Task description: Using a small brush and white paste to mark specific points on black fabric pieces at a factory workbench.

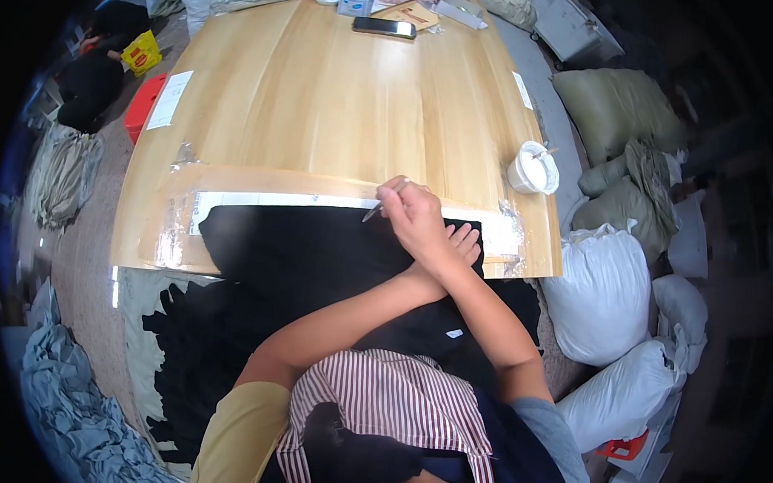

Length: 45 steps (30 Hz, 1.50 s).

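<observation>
A black cloth point(302, 253) lies over the near edge of a wooden table point(331, 107) and hangs down toward my lap. My forearms cross above it. My right hand point(413, 213) grips a thin silvery marking tool point(373, 211) whose tip touches the cloth's upper edge, beside a white strip point(266, 198) taped along the table. My left hand point(465, 240) rests flat on the cloth, fingers spread, just under my right wrist.
A small white cup point(533, 169) stands near the table's right edge. A dark phone point(383, 27) and small boxes lie at the far end. Stuffed white sacks point(601, 294) and green sacks point(612, 106) crowd the floor on the right. Grey cloth point(60, 398) is piled at left.
</observation>
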Motion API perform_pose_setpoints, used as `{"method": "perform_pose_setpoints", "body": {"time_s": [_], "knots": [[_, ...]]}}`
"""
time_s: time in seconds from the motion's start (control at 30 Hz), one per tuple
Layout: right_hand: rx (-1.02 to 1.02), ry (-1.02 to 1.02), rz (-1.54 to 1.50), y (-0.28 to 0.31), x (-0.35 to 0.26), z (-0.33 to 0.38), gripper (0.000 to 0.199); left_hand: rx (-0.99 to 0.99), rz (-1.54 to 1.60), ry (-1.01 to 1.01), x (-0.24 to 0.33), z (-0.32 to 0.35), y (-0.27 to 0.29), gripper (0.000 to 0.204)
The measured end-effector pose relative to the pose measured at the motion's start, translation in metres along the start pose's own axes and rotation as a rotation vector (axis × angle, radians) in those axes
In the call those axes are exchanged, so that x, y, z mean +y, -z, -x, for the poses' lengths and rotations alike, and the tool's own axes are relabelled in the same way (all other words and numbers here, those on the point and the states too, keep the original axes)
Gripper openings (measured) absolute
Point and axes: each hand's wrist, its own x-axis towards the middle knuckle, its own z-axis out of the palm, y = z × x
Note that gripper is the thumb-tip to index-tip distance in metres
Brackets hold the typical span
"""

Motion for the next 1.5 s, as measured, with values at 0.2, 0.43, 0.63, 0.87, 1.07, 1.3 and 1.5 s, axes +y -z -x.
{"method": "perform_pose_setpoints", "body": {"time_s": [0.2,0.43,0.63,0.87,1.07,1.3,1.5], "knots": [[-0.124,-0.025,-0.201,-0.043,-0.024,-0.021,0.022,-0.117,0.09,0.074,0.006,-0.006,0.009,0.059],[-0.151,0.04,-0.178,-0.064,-0.036,-0.037,0.022,0.058,0.074,0.051,0.009,-0.003,0.006,0.051],[-0.194,-0.016,-0.361,-0.112,-0.057,-0.051,0.022,0.096,0.072,0.045,0.007,-0.001,0.008,0.054],[-0.233,0.13,-0.186,-0.119,-0.068,-0.055,0.026,-0.022,0.119,0.049,0.007,-0.004,0.023,0.058],[0.352,-0.085,-0.46,0.049,-0.025,-0.033,0.022,0.171,0.475,0.153,0.019,0.058,0.113,0.04],[0.781,-0.177,0.623,0.22,0.125,0.012,0.018,1.109,0.414,1.102,-0.004,0.247,0.194,0.015],[0.668,-0.2,0.897,0.21,0.08,-0.008,0.022,1.24,0.741,1.23,-0.047,0.297,0.159,0.023]]}}
